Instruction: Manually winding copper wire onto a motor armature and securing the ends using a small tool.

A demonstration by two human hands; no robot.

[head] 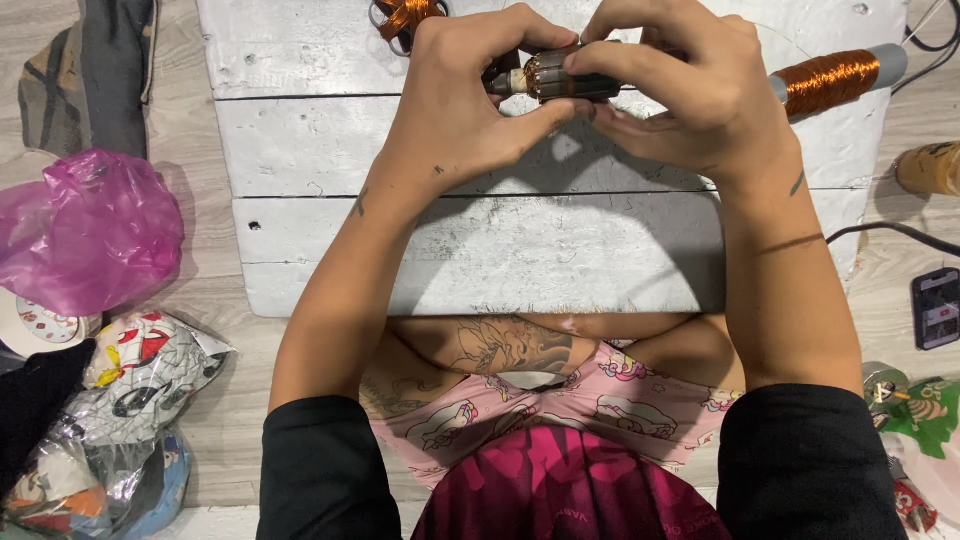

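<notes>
A small cylindrical motor armature with a slotted dark metal core and a pale collar at one end (556,77) is held between both hands above the far edge of a white-painted wooden plank board (480,250), near the middle of that edge. The left hand (460,100) is closed around the armature's left end, with the thumb pressed beneath it and the fingers curled over the top. The right hand (690,95) is clamped on the armature's right end, the index finger laid across the core and the thumb underneath; the two thumbs are nearly touching below the part.

Just beyond the right hand, a grey spool wound with copper-coloured wire (830,80) is seen lying at the board's far right corner. A loose coil of copper wire (405,15) is seen at the far edge, just beside the left hand's knuckles.

Off the board's left edge, a crumpled pink plastic bag (85,230) is resting on the wood-grain floor (215,300), with printed foil-like packets (130,390) nearer the person. Off the right edge, a black cable (890,230) and a dark mobile phone (936,308) are seen. Pink patterned shorts (560,410) are visible below the near edge of the board.
</notes>
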